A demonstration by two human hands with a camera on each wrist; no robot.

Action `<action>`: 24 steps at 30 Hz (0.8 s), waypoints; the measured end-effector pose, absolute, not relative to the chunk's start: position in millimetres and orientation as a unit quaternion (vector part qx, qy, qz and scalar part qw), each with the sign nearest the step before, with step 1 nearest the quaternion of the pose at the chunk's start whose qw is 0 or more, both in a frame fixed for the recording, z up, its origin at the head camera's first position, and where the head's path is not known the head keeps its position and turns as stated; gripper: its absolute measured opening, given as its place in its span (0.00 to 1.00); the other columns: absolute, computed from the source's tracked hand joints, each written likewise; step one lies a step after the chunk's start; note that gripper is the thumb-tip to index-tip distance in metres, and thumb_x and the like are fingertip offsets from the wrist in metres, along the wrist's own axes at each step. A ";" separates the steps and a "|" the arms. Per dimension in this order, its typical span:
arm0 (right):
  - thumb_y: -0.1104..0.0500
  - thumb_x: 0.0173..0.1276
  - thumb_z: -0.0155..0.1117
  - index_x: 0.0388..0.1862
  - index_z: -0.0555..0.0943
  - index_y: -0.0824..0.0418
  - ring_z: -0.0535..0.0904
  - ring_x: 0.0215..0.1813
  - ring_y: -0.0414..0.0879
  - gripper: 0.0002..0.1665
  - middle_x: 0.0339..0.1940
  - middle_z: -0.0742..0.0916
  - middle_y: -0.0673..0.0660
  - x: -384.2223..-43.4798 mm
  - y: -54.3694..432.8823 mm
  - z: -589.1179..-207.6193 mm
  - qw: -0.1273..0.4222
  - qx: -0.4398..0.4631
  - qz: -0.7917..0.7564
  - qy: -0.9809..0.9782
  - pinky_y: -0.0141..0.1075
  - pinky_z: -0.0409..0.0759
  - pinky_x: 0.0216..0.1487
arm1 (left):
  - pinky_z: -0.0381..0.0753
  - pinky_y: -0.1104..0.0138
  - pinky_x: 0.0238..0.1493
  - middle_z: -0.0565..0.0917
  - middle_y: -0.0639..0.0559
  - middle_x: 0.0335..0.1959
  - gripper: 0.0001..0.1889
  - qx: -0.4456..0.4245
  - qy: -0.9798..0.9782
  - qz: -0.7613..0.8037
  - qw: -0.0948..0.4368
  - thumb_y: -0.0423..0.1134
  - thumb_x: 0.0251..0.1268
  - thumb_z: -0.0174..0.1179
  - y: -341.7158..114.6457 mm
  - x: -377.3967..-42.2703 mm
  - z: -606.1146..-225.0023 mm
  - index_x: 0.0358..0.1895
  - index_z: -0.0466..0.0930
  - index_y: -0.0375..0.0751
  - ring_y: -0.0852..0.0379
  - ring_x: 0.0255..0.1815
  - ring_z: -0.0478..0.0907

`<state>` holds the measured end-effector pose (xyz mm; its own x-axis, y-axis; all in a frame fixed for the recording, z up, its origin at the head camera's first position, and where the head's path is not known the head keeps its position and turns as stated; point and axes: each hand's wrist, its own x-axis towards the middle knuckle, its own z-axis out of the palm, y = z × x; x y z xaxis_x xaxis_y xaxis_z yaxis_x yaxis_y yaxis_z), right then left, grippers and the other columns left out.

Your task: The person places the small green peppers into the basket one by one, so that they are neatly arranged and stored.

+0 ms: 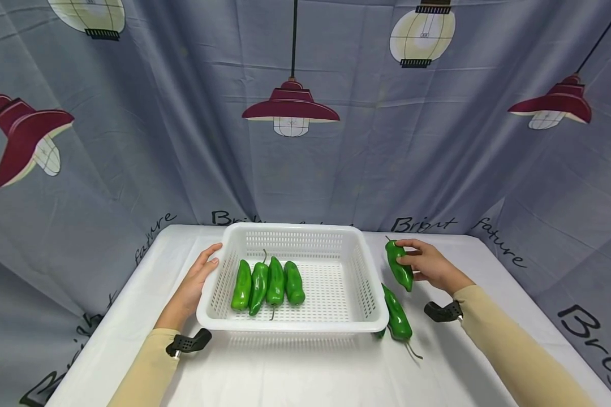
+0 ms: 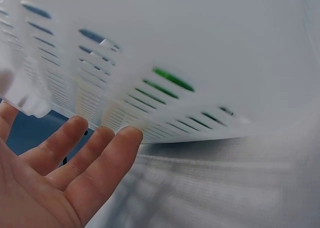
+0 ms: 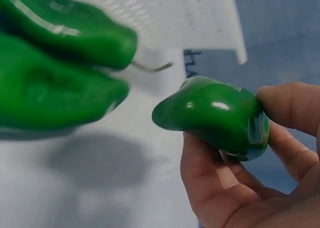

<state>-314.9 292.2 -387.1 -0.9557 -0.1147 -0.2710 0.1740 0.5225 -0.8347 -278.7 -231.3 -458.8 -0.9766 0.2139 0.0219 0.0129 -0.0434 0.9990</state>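
Note:
A white perforated plastic basket [image 1: 285,326] stands on the table, with several green chili peppers [image 1: 268,282] side by side in its left half. My left hand [image 1: 193,285] is at the basket's left side; in the left wrist view its extended fingers [image 2: 107,163] lie against or close by the slotted wall [image 2: 210,53]. Right of the basket, my right hand [image 1: 427,264] pinches a green chili pepper [image 3: 215,115] between thumb and fingers, held above the table. Nearer me lies another chili pepper [image 1: 398,316]; one more [image 1: 380,334] is mostly hidden by the basket's rim.
A white cloth [image 1: 295,373] covers the table. Behind it hangs a grey-blue curtain [image 1: 203,113] printed with lamps and lettering. Each wrist wears a black camera mount, one on the left [image 1: 189,342] and one on the right [image 1: 443,311].

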 end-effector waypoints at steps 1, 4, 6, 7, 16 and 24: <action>0.58 0.77 0.58 0.80 0.57 0.62 0.83 0.47 0.45 0.37 0.74 0.68 0.76 -314.5 290.4 -382.7 0.148 0.015 -0.489 0.860 0.41 0.86 0.45 | 0.78 0.75 0.56 0.53 0.39 0.81 0.29 0.082 0.688 0.718 0.070 0.50 0.86 0.36 -231.2 -278.6 -458.6 0.81 0.43 0.47 0.75 0.59 0.73; 0.58 0.78 0.58 0.81 0.56 0.62 0.83 0.47 0.45 0.38 0.73 0.68 0.76 -313.3 284.9 -370.6 0.147 0.006 -0.491 0.859 0.42 0.87 0.46 | 0.79 0.74 0.56 0.53 0.39 0.81 0.29 0.081 0.688 0.717 0.070 0.50 0.86 0.37 -231.2 -278.6 -458.2 0.81 0.43 0.47 0.75 0.59 0.74; 0.57 0.78 0.57 0.81 0.56 0.62 0.83 0.47 0.45 0.38 0.73 0.68 0.76 -312.8 281.0 -363.1 0.145 0.002 -0.490 0.860 0.42 0.87 0.46 | 0.78 0.75 0.56 0.53 0.39 0.81 0.30 0.082 0.688 0.717 0.069 0.50 0.86 0.37 -231.1 -278.8 -458.2 0.81 0.43 0.47 0.75 0.59 0.73; 0.57 0.78 0.57 0.81 0.56 0.62 0.84 0.47 0.45 0.38 0.73 0.68 0.75 -312.7 279.0 -359.7 0.143 0.000 -0.489 0.860 0.42 0.87 0.46 | 0.78 0.75 0.56 0.53 0.39 0.81 0.30 0.082 0.688 0.718 0.069 0.50 0.86 0.37 -231.0 -278.9 -458.3 0.81 0.43 0.47 0.75 0.59 0.73; 0.57 0.79 0.57 0.82 0.56 0.59 0.82 0.51 0.48 0.38 0.74 0.69 0.72 -314.0 258.5 -338.2 0.141 -0.020 -0.488 0.861 0.43 0.87 0.49 | 0.78 0.75 0.56 0.53 0.38 0.81 0.29 0.084 0.685 0.721 0.066 0.50 0.86 0.37 -230.6 -278.7 -457.9 0.81 0.43 0.46 0.75 0.59 0.74; 0.58 0.79 0.57 0.81 0.57 0.59 0.82 0.52 0.49 0.37 0.72 0.69 0.72 -316.4 239.6 -330.6 0.142 -0.028 -0.499 0.855 0.42 0.88 0.47 | 0.78 0.75 0.56 0.53 0.38 0.82 0.29 0.083 0.683 0.723 0.068 0.50 0.86 0.36 -229.7 -277.4 -457.1 0.81 0.43 0.46 0.75 0.60 0.74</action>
